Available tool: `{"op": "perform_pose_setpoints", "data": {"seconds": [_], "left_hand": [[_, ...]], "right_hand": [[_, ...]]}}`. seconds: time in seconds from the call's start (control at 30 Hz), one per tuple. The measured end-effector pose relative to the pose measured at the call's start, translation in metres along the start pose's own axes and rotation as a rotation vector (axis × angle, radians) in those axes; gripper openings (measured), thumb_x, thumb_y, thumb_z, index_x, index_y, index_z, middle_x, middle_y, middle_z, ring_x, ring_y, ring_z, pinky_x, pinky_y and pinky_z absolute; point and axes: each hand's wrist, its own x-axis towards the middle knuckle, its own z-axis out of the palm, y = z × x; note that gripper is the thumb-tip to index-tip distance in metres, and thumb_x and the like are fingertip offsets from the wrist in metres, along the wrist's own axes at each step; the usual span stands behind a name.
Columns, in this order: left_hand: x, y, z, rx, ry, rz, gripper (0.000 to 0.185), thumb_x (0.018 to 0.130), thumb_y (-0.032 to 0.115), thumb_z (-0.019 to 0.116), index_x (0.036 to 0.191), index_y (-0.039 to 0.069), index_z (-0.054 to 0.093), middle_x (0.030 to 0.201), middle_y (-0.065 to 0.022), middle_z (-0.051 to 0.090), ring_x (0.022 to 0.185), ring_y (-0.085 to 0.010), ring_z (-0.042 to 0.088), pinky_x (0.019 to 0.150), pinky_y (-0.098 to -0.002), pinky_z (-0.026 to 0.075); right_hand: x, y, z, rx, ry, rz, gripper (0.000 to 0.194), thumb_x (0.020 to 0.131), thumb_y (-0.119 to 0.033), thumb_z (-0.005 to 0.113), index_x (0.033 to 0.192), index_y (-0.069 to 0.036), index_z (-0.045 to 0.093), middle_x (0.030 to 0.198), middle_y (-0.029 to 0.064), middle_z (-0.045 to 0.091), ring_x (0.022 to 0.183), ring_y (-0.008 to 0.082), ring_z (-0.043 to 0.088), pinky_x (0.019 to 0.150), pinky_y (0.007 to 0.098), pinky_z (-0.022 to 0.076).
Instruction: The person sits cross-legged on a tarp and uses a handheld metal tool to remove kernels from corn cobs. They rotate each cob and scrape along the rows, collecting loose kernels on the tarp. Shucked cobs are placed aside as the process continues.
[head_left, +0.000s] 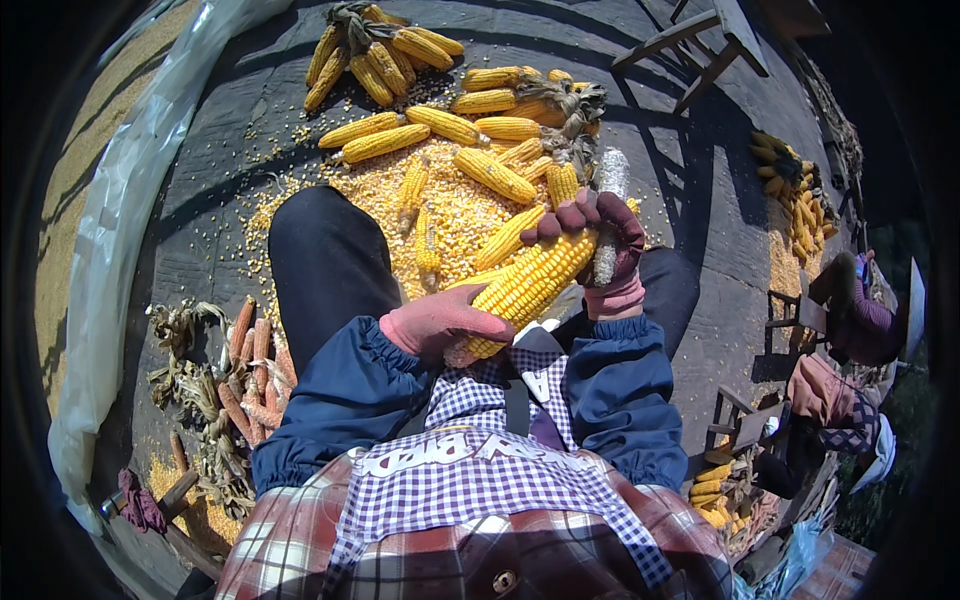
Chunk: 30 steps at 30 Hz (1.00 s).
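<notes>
My gloved left hand (442, 319) closes around the lower end of a yellow ear of corn (536, 281), its thumb over the kernels. My gloved right hand (611, 232) curls its fingers over the ear's upper end. A pale, bare corncob (604, 266) lies against the right palm. A second yellow ear partly shows behind the held one; whether it is also held I cannot tell. Between my knees and beyond spreads a pile of loose corn kernels (375, 184), with several whole ears (491, 174) on top. Another whitish cob (613, 171) rests just past the right hand.
Ears tied by their husks (382, 64) lie at the far side of the dark ground sheet (225, 157). Bare reddish cobs (259, 367) and dry husks (199, 397) are heaped at left, beside clear plastic sheeting (112, 255). A wooden bench (705, 45) stands upper right; two seated people are far right.
</notes>
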Motion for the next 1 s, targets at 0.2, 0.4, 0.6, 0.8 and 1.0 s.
{"op": "perform_pose_setpoints", "data": {"seconds": [0.2, 0.4, 0.6, 0.8, 1.0], "left_hand": [[0.008, -0.011, -0.002, 0.325, 0.219, 0.074, 0.072, 0.070, 0.025, 0.079, 0.127, -0.003, 0.045, 0.110, -0.0099, 0.060, 0.093, -0.0134, 0.058, 0.082, -0.0268, 0.047], [0.023, -0.035, -0.013, 1.104, 0.728, 0.097, 0.088, 0.061, 0.046, 0.079, 0.125, -0.005, 0.047, 0.107, -0.0213, 0.063, 0.099, -0.0278, 0.062, 0.086, -0.0359, 0.048], [0.001, 0.002, 0.004, -0.061, 0.147, 0.041, 0.049, 0.083, 0.019, 0.068, 0.124, 0.000, 0.050, 0.110, -0.0074, 0.063, 0.095, -0.0151, 0.062, 0.083, -0.0289, 0.050], [-0.004, 0.001, 0.007, -0.158, 0.115, -0.016, 0.052, 0.082, 0.017, 0.067, 0.127, -0.001, 0.047, 0.104, -0.0092, 0.063, 0.086, -0.0170, 0.063, 0.068, -0.0293, 0.052], [0.014, -0.012, 0.000, 0.489, 0.450, 0.070, 0.070, 0.073, 0.029, 0.078, 0.123, -0.008, 0.048, 0.107, -0.0098, 0.063, 0.091, -0.0165, 0.062, 0.079, -0.0271, 0.049]], "right_hand": [[0.007, 0.005, -0.017, 0.000, 0.345, -0.017, 0.033, 0.092, -0.034, 0.051, 0.069, -0.014, 0.040, 0.062, 0.0019, 0.044, 0.065, 0.0305, 0.056, 0.075, 0.0585, 0.0506], [0.015, 0.017, -0.043, -0.407, 0.602, -0.201, 0.028, 0.091, -0.032, 0.055, 0.079, -0.007, 0.050, 0.058, 0.0055, 0.048, 0.057, 0.0255, 0.061, 0.062, 0.0405, 0.0541], [0.002, 0.002, -0.001, 0.122, 0.269, -0.122, 0.031, 0.089, -0.032, 0.051, 0.098, -0.005, 0.064, 0.103, 0.0147, 0.062, 0.106, 0.0346, 0.057, 0.102, 0.0560, 0.0390], [0.005, 0.011, -0.003, 0.012, 0.215, -0.022, 0.022, 0.089, -0.026, 0.052, 0.092, -0.005, 0.059, 0.090, 0.0113, 0.061, 0.086, 0.0311, 0.061, 0.089, 0.0562, 0.0476], [0.014, 0.019, -0.025, -0.182, 0.474, -0.131, 0.027, 0.091, -0.029, 0.054, 0.079, -0.005, 0.055, 0.068, 0.0097, 0.058, 0.063, 0.0289, 0.061, 0.065, 0.0447, 0.0538]]}}
